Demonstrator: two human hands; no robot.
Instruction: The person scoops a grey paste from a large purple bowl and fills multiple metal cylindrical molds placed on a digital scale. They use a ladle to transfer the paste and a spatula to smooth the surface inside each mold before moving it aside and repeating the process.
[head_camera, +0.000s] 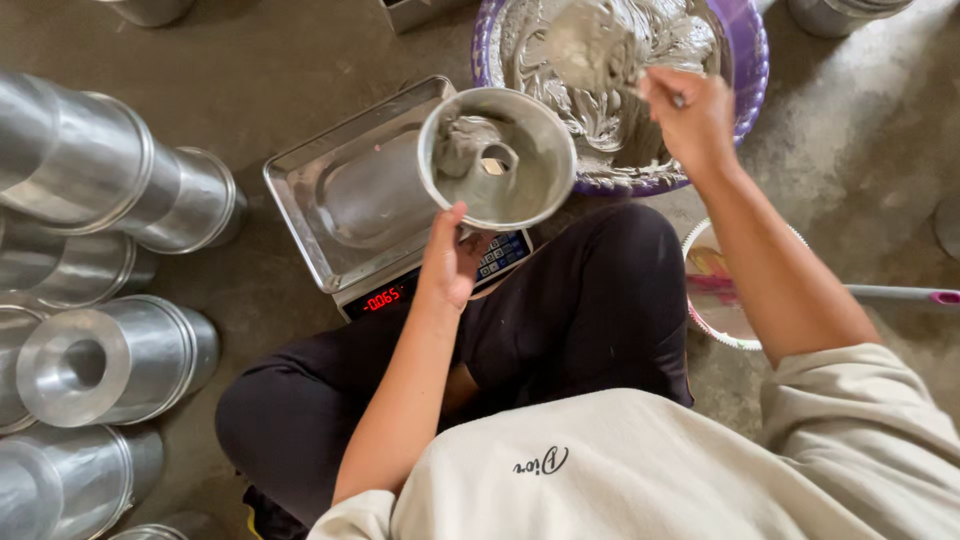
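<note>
Head view: L hand (449, 262) grips ring mould (497, 158) at frame centre over scale (372, 200), R hand (690, 115) pinches loaded scoop (592, 45) above basin (745, 60) upper right; filling step, next needs steady tip into mould.

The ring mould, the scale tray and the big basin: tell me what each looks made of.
Ring mould: thin bare metal, likely aluminium; dull grey sheen, smeared with grey paste.
Scale tray: polished steel by its look; it mirrors the light.
Basin: probably plastic; flat purple colour, no metallic shine.
</note>
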